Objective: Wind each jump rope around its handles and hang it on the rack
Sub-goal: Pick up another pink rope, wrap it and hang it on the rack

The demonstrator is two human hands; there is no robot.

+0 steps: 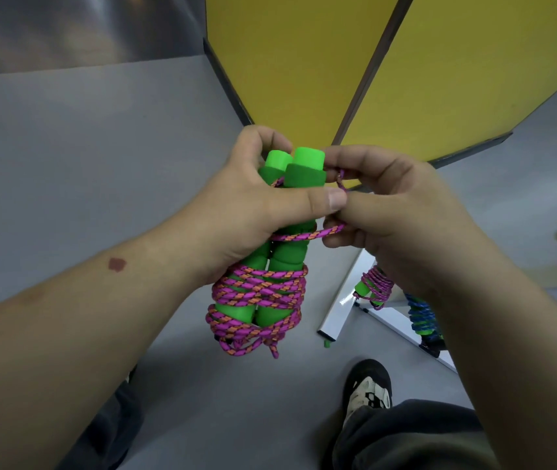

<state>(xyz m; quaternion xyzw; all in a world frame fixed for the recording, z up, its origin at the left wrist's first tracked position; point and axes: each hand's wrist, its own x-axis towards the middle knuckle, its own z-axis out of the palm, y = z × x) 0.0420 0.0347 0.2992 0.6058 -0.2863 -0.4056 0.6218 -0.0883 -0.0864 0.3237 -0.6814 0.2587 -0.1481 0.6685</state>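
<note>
Your left hand [246, 205] gripped the two green handles [287, 252], mostly wound with pink rope [256, 293], while your right hand [389, 212] pinched its last loop, and two wound ropes [377, 286] already hung on the white rack [341, 300] below.

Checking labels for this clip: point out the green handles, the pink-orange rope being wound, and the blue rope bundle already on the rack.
green handles [304, 171], head view, top cap.
pink-orange rope [258, 293], head view, wound coils.
blue rope bundle [421, 315], head view, its coils.
</note>
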